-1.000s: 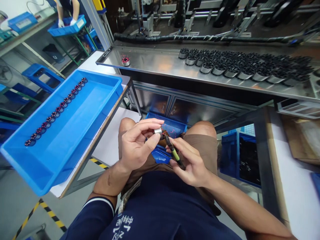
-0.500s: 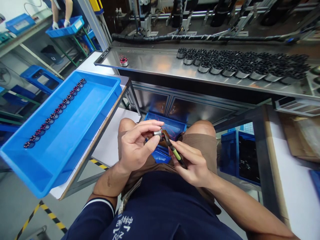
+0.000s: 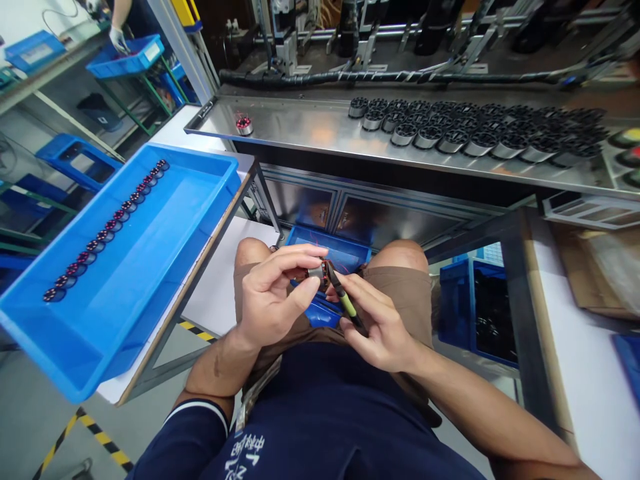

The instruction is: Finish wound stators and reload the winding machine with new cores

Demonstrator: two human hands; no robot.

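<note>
Between the thumb and fingers of my left hand (image 3: 277,290) is a small motor stator (image 3: 316,272), a silver ring with reddish windings on its right side. My right hand (image 3: 383,323) grips pliers (image 3: 347,303) with green-and-black handles. Their dark jaws lie at the wound side of the stator, close to my left fingertips. I cannot tell whether the jaws touch a wire. Thin red wires stick out around the stator. Both hands are above my lap, over a blue bin (image 3: 350,250) standing low between my knees.
At left, a blue tray (image 3: 195,213) holds a slanting row of stators (image 3: 116,220). The metal shelf (image 3: 295,123) ahead bears one red-wound stator (image 3: 244,126) and many black-topped motor parts (image 3: 453,140). A blue crate (image 3: 457,307) stands low right. A co-worker's gloved hand (image 3: 119,41) is far left.
The pliers have turned slightly steeper at the stator, and my right fingers have shifted on the handles. My left hand keeps its hold. One of the co-worker's hands has left the far tray.
</note>
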